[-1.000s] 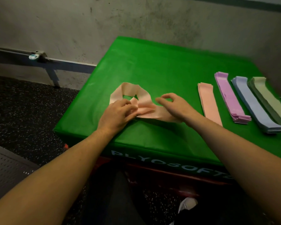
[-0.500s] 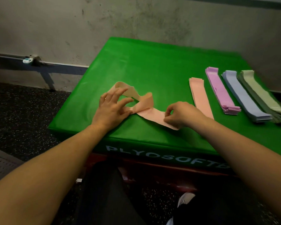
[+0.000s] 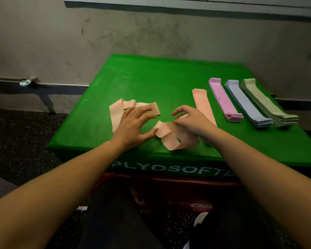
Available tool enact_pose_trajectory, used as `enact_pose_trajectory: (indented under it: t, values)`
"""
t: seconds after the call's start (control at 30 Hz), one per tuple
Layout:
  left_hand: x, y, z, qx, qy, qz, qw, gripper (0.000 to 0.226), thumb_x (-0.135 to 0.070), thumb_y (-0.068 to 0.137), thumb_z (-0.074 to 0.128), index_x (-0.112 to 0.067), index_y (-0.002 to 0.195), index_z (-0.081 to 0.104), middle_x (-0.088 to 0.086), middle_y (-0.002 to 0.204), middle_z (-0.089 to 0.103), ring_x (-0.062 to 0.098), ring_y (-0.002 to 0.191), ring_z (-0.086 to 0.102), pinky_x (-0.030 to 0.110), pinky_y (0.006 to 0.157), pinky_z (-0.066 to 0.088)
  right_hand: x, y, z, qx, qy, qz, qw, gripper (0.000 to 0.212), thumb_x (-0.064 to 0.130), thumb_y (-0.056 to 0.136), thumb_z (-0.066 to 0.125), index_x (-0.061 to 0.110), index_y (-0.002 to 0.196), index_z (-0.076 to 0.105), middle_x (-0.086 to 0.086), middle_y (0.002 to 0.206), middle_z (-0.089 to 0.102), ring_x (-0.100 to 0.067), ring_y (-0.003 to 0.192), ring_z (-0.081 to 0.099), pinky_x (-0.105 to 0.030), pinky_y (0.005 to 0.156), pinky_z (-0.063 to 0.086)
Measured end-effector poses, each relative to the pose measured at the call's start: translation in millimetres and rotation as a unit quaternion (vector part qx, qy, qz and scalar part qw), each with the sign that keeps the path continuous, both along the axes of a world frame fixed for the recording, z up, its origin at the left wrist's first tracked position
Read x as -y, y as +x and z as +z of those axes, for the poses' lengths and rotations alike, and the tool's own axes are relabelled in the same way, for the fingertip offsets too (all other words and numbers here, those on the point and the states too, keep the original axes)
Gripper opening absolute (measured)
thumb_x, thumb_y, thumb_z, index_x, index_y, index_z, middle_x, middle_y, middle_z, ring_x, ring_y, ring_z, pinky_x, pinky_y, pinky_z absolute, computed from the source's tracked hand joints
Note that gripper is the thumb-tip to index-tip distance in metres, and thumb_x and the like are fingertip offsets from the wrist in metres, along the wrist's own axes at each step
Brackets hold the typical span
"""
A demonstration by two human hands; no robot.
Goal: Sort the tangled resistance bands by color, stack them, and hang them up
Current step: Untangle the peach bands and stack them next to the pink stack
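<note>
Two loose peach bands lie on the green plyo box [image 3: 151, 78]. One peach band [image 3: 116, 112] lies crumpled at the left, and my left hand [image 3: 133, 126] hovers over it with fingers spread, its thumb touching the end of the other one. That second peach band [image 3: 169, 139] curls in a loop near the front edge, and my right hand [image 3: 192, 123] grips it with curled fingers. To the right lie sorted flat stacks: peach [image 3: 202, 105], pink [image 3: 224, 101], blue [image 3: 248, 105] and green [image 3: 266, 103].
The box stands against a stained grey wall [image 3: 115, 33], with a rail and clip [image 3: 26, 82] low on the left. Dark speckled floor [image 3: 16, 141] surrounds the box. My legs are below the front edge, which reads PLYOSOFT.
The tangled peach bands have come apart into two pieces. My right hand pulled one toward the front right, and my left hand spread its fingers over the other.
</note>
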State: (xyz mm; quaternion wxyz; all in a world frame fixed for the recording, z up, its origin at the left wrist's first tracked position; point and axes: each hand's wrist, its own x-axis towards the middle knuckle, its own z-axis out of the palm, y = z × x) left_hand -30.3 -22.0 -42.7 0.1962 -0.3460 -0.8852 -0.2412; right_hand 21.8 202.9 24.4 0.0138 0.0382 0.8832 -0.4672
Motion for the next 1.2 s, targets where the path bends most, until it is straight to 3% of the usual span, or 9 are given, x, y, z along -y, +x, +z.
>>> enact_pose_trajectory:
  t: [0.17, 0.27, 0.4, 0.53, 0.67, 0.73, 0.93, 1.07, 1.2]
  values:
    - [-43.9, 27.5, 7.0, 0.197, 0.016, 0.024, 0.980, 0.048, -0.053, 0.086, 0.066, -0.027, 0.126, 0.061, -0.006, 0.129, 0.061, 0.014, 0.115, 0.058, 0.042, 0.099, 0.048, 1.0, 14.0, 6.3, -0.031, -0.087, -0.032, 0.995, 0.022, 0.005, 0.086, 0.068, 0.026, 0.091, 0.065, -0.002, 0.080, 0.063, -0.012, 0.064, 0.052, -0.023, 0.053, 0.039]
    - [-48.6, 31.7, 3.4, 0.200, -0.070, 0.036, 0.977, 0.040, -0.046, 0.089, 0.066, -0.026, 0.123, 0.066, -0.005, 0.123, 0.061, 0.017, 0.113, 0.056, 0.041, 0.097, 0.047, -2.2, 23.7, 7.3, -0.039, -0.108, -0.050, 0.992, 0.021, 0.005, 0.086, 0.067, 0.026, 0.090, 0.065, -0.001, 0.072, 0.057, -0.010, 0.057, 0.047, -0.022, 0.049, 0.034]
    - [-44.4, 38.9, 3.6, 0.211, -0.071, 0.032, 0.974, 0.021, -0.033, 0.090, 0.070, -0.024, 0.107, 0.077, -0.006, 0.102, 0.059, 0.015, 0.096, 0.057, 0.035, 0.089, 0.048, -9.4, 36.5, 6.7, -0.033, -0.139, -0.070, 0.987, 0.017, 0.009, 0.086, 0.067, 0.025, 0.090, 0.066, -0.002, 0.081, 0.059, -0.015, 0.066, 0.051, -0.022, 0.054, 0.037]
    - [-42.1, 48.4, 19.1, 0.298, 0.096, 0.067, 0.947, 0.017, -0.025, 0.090, 0.072, -0.016, 0.103, 0.077, -0.005, 0.096, 0.070, 0.009, 0.088, 0.064, 0.028, 0.085, 0.053, -16.2, 48.1, 2.7, -0.035, -0.141, -0.076, 0.986, 0.014, 0.012, 0.087, 0.069, 0.026, 0.087, 0.065, -0.001, 0.078, 0.059, -0.014, 0.067, 0.051, -0.025, 0.059, 0.037]
    - [-44.8, 62.5, 48.1, 0.443, 0.337, 0.062, 0.829, 0.005, -0.013, 0.090, 0.070, -0.016, 0.092, 0.074, 0.002, 0.098, 0.071, 0.015, 0.087, 0.068, 0.027, 0.065, 0.060, -17.0, 56.7, 2.2, -0.035, -0.137, -0.083, 0.986, 0.009, 0.029, 0.091, 0.069, 0.022, 0.094, 0.066, 0.003, 0.082, 0.061, -0.013, 0.072, 0.053, -0.024, 0.062, 0.039]
    - [-46.1, 69.1, 60.5, 0.453, 0.394, 0.054, 0.798, 0.005, -0.009, 0.090, 0.070, -0.013, 0.090, 0.073, 0.003, 0.093, 0.072, 0.015, 0.083, 0.068, 0.024, 0.060, 0.057, -16.1, 59.2, 3.6, -0.043, -0.121, -0.072, 0.989, 0.016, 0.033, 0.093, 0.066, 0.018, 0.098, 0.067, 0.003, 0.085, 0.063, -0.012, 0.077, 0.056, -0.024, 0.063, 0.041]
    - [-48.2, 83.7, 84.6, 0.444, 0.430, 0.016, 0.786, 0.014, -0.009, 0.091, 0.068, -0.016, 0.102, 0.070, 0.008, 0.106, 0.071, 0.015, 0.086, 0.066, 0.020, 0.057, 0.053, 1.5, 74.4, 17.4, -0.122, -0.083, -0.009, 0.989, 0.026, 0.042, 0.097, 0.059, 0.020, 0.096, 0.072, 0.007, 0.092, 0.070, 0.006, 0.079, 0.057, -0.016, 0.070, 0.041]
    - [-50.5, 91.2, 94.8, 0.439, 0.467, -0.018, 0.767, 0.019, -0.008, 0.093, 0.065, -0.017, 0.110, 0.066, 0.012, 0.111, 0.070, 0.019, 0.089, 0.068, 0.024, 0.067, 0.057, 15.3, 81.9, 25.3, -0.109, -0.171, 0.053, 0.978, 0.019, 0.038, 0.089, 0.071, 0.024, 0.101, 0.066, 0.001, 0.100, 0.072, -0.013, 0.095, 0.067, -0.023, 0.079, 0.052]
    - [-54.7, 98.0, 102.1, 0.441, 0.501, -0.016, 0.745, 0.015, -0.007, 0.094, 0.063, -0.014, 0.108, 0.064, 0.012, 0.109, 0.069, 0.020, 0.090, 0.069, 0.027, 0.074, 0.059, 20.8, 85.8, 24.5, -0.147, -0.131, 0.059, 0.979, 0.023, 0.028, 0.083, 0.080, 0.031, 0.100, 0.065, 0.002, 0.101, 0.072, -0.017, 0.093, 0.070, -0.034, 0.082, 0.058]
